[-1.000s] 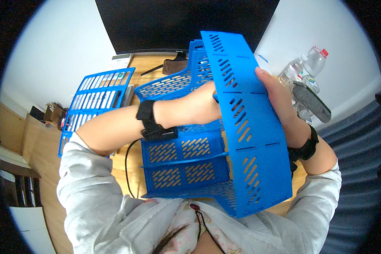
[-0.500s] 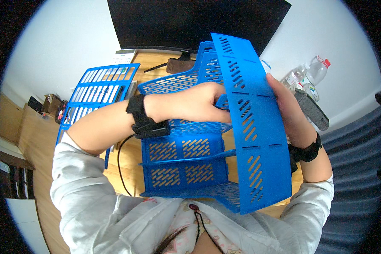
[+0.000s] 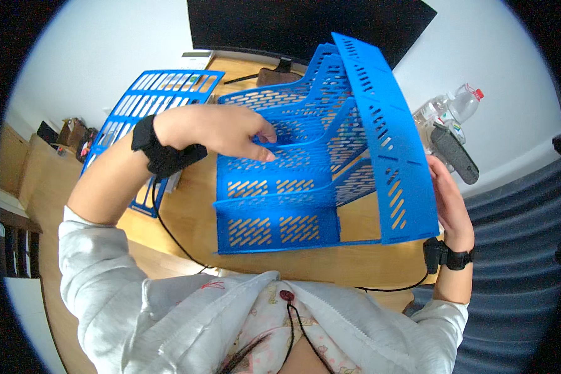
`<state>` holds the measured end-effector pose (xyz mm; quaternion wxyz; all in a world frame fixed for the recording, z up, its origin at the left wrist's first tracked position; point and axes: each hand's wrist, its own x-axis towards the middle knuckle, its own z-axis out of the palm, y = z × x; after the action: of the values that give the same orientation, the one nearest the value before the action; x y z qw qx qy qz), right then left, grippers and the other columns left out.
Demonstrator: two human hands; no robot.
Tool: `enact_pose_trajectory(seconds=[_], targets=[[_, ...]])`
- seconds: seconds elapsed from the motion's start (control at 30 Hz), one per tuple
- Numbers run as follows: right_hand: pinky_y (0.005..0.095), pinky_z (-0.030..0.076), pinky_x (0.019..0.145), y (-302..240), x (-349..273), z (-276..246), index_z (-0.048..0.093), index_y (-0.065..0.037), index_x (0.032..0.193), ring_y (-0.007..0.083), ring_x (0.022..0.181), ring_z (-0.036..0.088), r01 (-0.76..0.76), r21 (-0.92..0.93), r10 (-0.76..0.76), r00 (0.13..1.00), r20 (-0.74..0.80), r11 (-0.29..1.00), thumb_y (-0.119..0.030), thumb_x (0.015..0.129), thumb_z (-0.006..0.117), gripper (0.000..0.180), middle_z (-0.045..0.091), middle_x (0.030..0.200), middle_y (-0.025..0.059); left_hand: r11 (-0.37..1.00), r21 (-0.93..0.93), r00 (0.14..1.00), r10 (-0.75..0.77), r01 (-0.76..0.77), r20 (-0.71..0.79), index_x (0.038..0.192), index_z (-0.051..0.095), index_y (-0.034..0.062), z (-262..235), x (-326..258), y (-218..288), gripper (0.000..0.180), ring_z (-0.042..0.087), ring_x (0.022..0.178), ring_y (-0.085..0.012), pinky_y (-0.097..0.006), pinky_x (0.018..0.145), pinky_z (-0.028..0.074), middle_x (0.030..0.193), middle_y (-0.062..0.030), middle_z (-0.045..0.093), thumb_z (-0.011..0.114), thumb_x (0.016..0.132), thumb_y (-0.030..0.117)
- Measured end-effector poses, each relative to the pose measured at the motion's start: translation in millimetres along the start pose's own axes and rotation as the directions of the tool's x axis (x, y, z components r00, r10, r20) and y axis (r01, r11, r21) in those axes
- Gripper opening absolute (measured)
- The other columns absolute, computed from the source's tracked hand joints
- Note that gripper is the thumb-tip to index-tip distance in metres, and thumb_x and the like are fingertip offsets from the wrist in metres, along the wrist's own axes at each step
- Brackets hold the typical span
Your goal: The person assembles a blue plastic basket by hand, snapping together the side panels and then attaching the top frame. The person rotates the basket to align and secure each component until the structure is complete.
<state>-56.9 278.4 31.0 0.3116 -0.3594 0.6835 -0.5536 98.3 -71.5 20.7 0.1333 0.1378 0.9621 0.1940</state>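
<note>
Blue slotted side panel (image 3: pixel 380 143) stands tilted, long axis running away, right hand (image 3: pixel 449 202) flat against its outer face; left hand (image 3: pixel 221 131) pinches a tiered tray (image 3: pixel 274 212) edge inside.

Desk clutter beyond the work in hand

Dark monitor (image 3: pixel 305 28) at the back on a wooden desk (image 3: pixel 187 212); flat blue slotted panel (image 3: pixel 149 118) lying at left; clear plastic bottle (image 3: pixel 445 109) with red cap at right, grey oblong device (image 3: pixel 454 153) just beside it.
</note>
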Motion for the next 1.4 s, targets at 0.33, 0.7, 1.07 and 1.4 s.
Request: enact_pose_trajectory(seconds=[0.33,0.7,1.07,1.4], targets=[[0.0274,0.039,0.088,55.4,-67.6,25.1,0.029,-0.008,0.136,0.0136,0.112,0.044,-0.216,-0.076,0.188,0.943,-0.275,0.973,0.008,0.078,0.050,0.063,0.045,0.125,0.0036,0.991,-0.045,0.827,0.078,-0.124,-0.556,0.096,0.064,0.0031,-20.9,50.1,16.3,0.025,0.060,0.077,-0.0158,-0.029,0.071,0.048,0.084,-0.0092,0.064,0.056,0.085,0.024],[0.0237,0.044,0.056,97.8,-62.8,68.5,0.055,-0.004,0.101,0.0114,0.064,0.057,-0.176,-0.102,0.167,0.982,-0.089,0.979,-0.007,0.085,0.056,0.017,0.061,0.074,0.0036,0.764,-0.628,0.789,-0.291,-0.150,-0.541,0.092,0.061,-0.0011,-55.3,7.6,57.1,0.018,0.051,0.062,-0.0086,-0.021,0.055,0.043,0.070,-0.0030,0.057,0.051,0.086,0.013],[0.0282,0.049,0.063,97.7,-68.4,51.5,0.052,-0.003,0.104,0.0151,0.077,0.058,-0.043,0.071,0.052,0.991,-0.125,0.997,-0.006,0.089,0.045,0.016,0.058,0.087,0.0076,0.966,-0.185,0.629,-0.032,-0.181,-0.777,0.094,0.066,0.0052,-48.0,12.1,20.2,0.023,0.060,0.075,-0.0144,-0.028,0.069,0.049,0.081,-0.0079,0.064,0.057,0.083,0.023],[0.0224,0.036,0.061,119.2,-65.8,2.7,0.046,-0.005,0.082,0.0117,0.067,0.043,0.150,0.127,-0.106,0.948,-0.302,0.981,-0.017,0.083,0.047,0.012,0.046,0.077,0.0047,0.951,-0.283,0.691,-0.120,-0.126,-0.713,0.109,0.058,0.0048,-35.3,16.0,15.6,0.027,0.057,0.090,-0.0131,-0.027,0.083,0.045,0.100,-0.0059,0.060,0.055,0.084,0.014]])
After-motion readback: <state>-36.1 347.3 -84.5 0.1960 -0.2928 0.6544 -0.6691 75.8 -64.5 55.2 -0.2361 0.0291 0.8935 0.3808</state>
